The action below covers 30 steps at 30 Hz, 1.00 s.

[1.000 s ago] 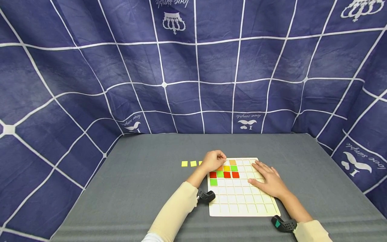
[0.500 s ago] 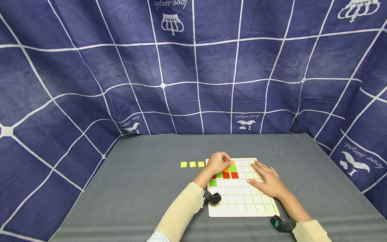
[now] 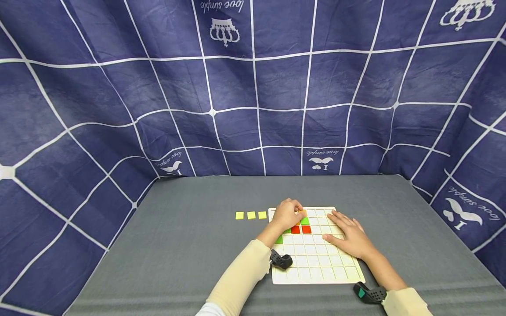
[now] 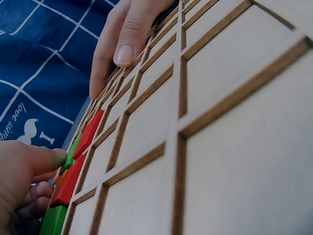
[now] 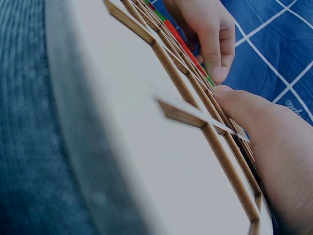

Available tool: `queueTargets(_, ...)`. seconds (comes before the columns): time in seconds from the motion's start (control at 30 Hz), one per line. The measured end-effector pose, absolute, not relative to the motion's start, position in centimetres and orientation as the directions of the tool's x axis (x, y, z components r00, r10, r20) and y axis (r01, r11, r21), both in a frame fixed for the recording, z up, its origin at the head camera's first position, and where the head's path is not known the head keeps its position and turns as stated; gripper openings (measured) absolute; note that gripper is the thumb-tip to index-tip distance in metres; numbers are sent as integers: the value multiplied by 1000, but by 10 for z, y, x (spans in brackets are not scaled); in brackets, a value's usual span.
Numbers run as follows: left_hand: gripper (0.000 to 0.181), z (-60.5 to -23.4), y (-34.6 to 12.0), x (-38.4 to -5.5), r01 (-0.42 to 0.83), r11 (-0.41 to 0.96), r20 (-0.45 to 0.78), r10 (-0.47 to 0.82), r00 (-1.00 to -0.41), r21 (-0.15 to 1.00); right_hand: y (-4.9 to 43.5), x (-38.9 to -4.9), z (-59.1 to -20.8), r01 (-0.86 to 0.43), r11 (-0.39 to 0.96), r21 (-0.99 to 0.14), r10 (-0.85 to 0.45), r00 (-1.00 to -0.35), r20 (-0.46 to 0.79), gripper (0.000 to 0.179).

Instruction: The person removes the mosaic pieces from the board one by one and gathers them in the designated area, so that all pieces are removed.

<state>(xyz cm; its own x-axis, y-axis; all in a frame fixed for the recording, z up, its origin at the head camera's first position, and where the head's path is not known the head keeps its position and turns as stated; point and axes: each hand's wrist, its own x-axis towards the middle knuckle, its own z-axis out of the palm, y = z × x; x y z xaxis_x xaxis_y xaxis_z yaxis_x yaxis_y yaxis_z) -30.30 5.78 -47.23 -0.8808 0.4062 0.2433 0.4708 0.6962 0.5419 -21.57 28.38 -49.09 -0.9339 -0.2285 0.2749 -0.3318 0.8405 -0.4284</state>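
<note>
Near the far edge of a pale wooden grid board (image 3: pixel 322 261), my left hand (image 3: pixel 286 215) bends its thumb and fingers down onto an orange tile (image 3: pixel 302 212). In the left wrist view, the thumb of that left hand (image 4: pixel 24 166) lies beside a green tile (image 4: pixel 72 152). Its fingertips hide most of the orange one. Two red tiles (image 3: pixel 306 229) sit in grid cells just nearer to me, and another green tile (image 3: pixel 279 240) is further left. My right hand (image 3: pixel 349 237) rests on the board's right side, fingers spread.
Several yellow tiles (image 3: pixel 251 215) lie in a row on the grey tabletop (image 3: pixel 178 245), left of the board. A blue curtain (image 3: pixel 237 87) with white lines hangs behind and at both sides. Each wrist wears a black band (image 3: pixel 281 260).
My left hand has moved a little right along the board's far rows and come onto the orange tile. The yellow tiles by the board are in fuller view. My right hand stays put.
</note>
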Motion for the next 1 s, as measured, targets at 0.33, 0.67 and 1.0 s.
queueTargets(0.33, 21, -465, 59, -303, 448, 743, 197, 406, -892, 497, 284, -216, -493, -333, 840, -427, -229, -933, 277, 73)
queueTargets(0.67, 19, -461, 62, -302, 427, 719, 170, 405, -899, 548, 285, -217, -494, -334, 843, -422, -227, -932, 284, 72)
queueTargets(1.0, 17, -460, 59, -302, 394, 618, 134, 423, -896, 680, 285, -217, -496, -332, 841, -427, -221, -932, 288, 73)
